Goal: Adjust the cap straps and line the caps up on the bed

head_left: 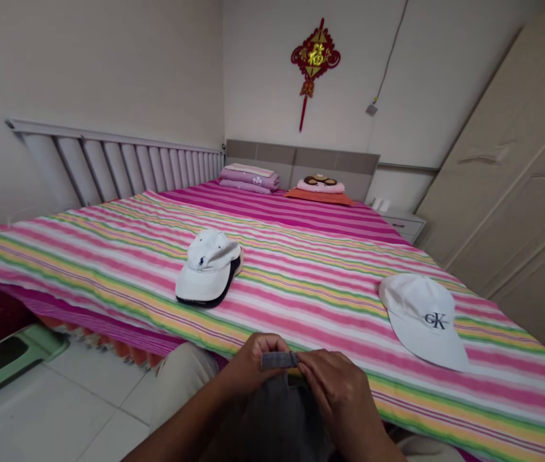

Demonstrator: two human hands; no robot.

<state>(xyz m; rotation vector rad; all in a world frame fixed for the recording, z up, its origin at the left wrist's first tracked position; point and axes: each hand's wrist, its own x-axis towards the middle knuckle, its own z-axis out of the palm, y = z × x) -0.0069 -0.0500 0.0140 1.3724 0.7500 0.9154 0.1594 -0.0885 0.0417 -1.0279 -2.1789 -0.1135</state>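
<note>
Low in the middle of the head view, a dark grey cap hangs between my hands over my lap. Its grey back strap is pinched at the left by my left hand, fingers closed. At the strap's right end, by the buckle, my right hand grips with thumb and fingers together. Much of the cap lies in shadow and behind my hands. Ahead on the bed, a white cap with a small dark logo rests on top of a dark-brimmed cap. To the right sits another white cap with letters on its front.
A striped sheet covers the bed. Folded purple bedding and a folded pink item lie near the headboard. A green stool stands at the lower left, a radiator along the left wall, a wardrobe at right.
</note>
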